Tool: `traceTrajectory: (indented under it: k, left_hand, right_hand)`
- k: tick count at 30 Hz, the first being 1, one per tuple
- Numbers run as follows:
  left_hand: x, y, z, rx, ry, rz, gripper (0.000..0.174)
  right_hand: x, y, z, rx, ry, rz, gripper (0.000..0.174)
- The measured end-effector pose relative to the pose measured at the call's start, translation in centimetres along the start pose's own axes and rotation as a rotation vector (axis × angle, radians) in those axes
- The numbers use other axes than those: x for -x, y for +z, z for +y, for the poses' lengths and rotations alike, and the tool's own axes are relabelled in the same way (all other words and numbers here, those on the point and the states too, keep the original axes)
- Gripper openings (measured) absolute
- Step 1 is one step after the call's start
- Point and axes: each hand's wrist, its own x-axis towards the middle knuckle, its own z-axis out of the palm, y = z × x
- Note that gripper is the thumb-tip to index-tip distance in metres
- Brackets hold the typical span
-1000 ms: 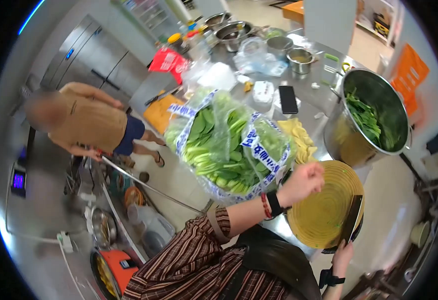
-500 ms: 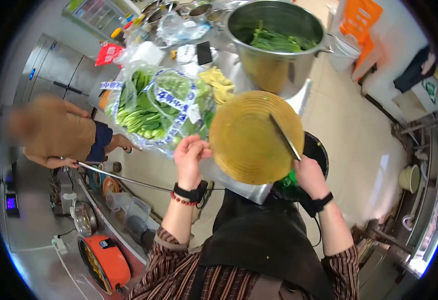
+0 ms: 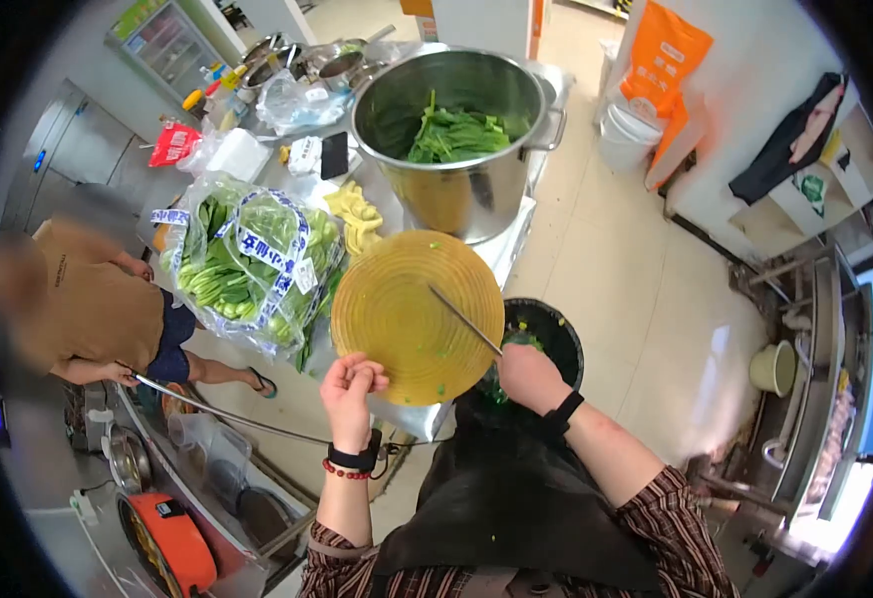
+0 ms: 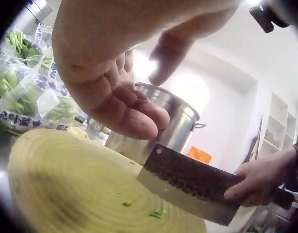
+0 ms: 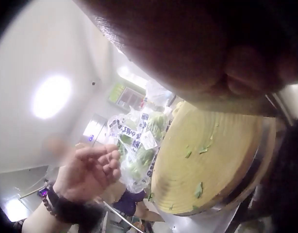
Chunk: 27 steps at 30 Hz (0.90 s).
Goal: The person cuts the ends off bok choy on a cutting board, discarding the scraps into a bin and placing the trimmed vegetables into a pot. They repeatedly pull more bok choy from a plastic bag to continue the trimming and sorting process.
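Observation:
My right hand (image 3: 531, 379) grips a cleaver (image 4: 192, 187) by its handle at the right edge of a round yellow chopping board (image 3: 387, 289). The blade lies out over the board, seen nearly edge-on in the head view. My left hand (image 3: 349, 391) holds nothing; its fingers hang loosely curled at the board's near left edge. Small green leaf scraps (image 5: 199, 189) stick to the board. A clear plastic bag of leafy greens (image 3: 232, 264) lies left of the board. Behind it stands a large steel pot (image 3: 446, 194) with cut greens (image 3: 461, 135) inside.
A black bin (image 3: 571, 364) with green scraps stands below the board's right side. Yellow gloves (image 3: 355, 217), a phone (image 3: 334, 156) and several steel pots are on the metal table. At the left, another person (image 3: 108, 299) holds a long pole (image 3: 227, 414).
My left hand has drawn back from above the board to its near left edge. The cleaver, still in my right hand, now reaches further over the board. The head view has turned rightward.

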Motion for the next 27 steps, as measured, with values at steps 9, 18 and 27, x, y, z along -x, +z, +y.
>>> traceTrajectory:
  k: [9,18,27]
  left_hand:
    - [6.9,9.1,-1.1,-0.101,0.087,0.347,0.020]
    - [19.6,15.1,-0.8,-0.052,0.140,0.794,0.020]
    - [24.5,18.0,-6.4,0.203,0.125,1.049,0.020]
  right_hand:
    - [-5.6,-5.2,5.7,-0.056,-0.286,-0.248,0.022]
    - [-12.0,-5.7,7.3,0.105,-0.646,-0.508,0.038]
    - [-10.3,-8.4,4.6,0.163,-0.329,-0.576,0.041]
